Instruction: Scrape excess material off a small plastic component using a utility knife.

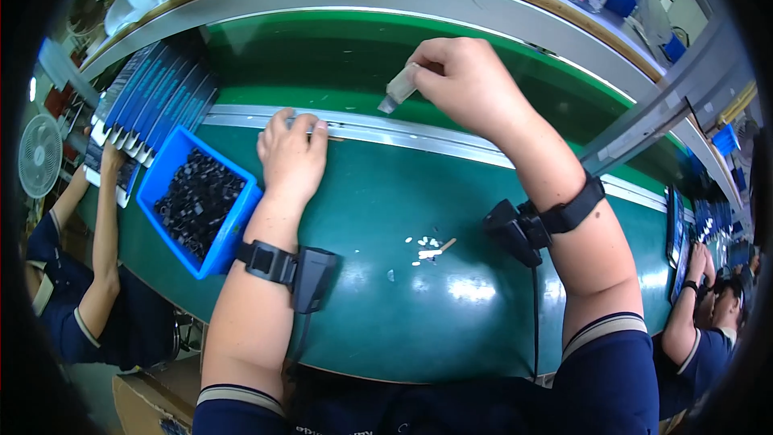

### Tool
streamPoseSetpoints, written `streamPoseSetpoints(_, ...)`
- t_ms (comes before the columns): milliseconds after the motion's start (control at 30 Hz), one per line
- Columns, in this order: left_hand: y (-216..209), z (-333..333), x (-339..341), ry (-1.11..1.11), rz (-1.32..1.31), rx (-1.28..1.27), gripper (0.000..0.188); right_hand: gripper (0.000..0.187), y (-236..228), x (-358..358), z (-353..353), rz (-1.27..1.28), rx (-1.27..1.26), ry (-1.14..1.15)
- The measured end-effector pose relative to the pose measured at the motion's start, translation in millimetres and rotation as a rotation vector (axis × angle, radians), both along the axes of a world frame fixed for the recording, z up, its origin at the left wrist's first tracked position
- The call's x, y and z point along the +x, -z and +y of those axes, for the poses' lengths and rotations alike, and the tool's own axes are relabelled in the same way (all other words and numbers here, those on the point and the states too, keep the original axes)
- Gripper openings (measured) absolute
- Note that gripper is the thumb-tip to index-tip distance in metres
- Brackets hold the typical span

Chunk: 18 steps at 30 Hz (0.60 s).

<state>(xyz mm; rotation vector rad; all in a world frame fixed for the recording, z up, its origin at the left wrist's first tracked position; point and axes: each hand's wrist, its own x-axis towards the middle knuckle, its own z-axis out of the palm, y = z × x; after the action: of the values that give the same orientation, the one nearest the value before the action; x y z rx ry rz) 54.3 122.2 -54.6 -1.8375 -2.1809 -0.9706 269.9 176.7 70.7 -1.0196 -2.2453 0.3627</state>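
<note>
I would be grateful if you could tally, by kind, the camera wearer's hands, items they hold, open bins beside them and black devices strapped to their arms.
Hands: 2 (left hand, right hand)
Pale held item: 1
Blue bin: 1
Black strapped devices: 2
Total: 6

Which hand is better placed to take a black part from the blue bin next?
Probably the person's left hand: it's nearer the blue bin of black parts and looks empty, while the right hand holds a pale scraper-like tool.
</note>
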Motion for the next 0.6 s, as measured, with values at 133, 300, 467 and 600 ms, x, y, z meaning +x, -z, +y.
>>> streamPoseSetpoints(133,1.0,-0.1,0.4,0.006,-0.015,-0.034,0.026,0.019,-11.4,49.9,-12.0,-0.048,-0.039,0.109)
streamPoseSetpoints(300,-1.3,-0.9,-0.1,0.012,-0.012,-0.042,0.023,0.018,-20.2,97.7,-33.5,-0.079,-0.091,0.266)
streamPoseSetpoints(467,-2.6,-2.9,2.0,0.024,-0.054,-0.073,0.023,0.017,-12.5,118.0,-40.9,-0.24,-0.077,0.396)
streamPoseSetpoints(600,-2.8,-3.1,1.9,0.033,-0.057,-0.089,0.023,0.017,-3.3,128.0,-41.9,-0.336,-0.005,0.43)
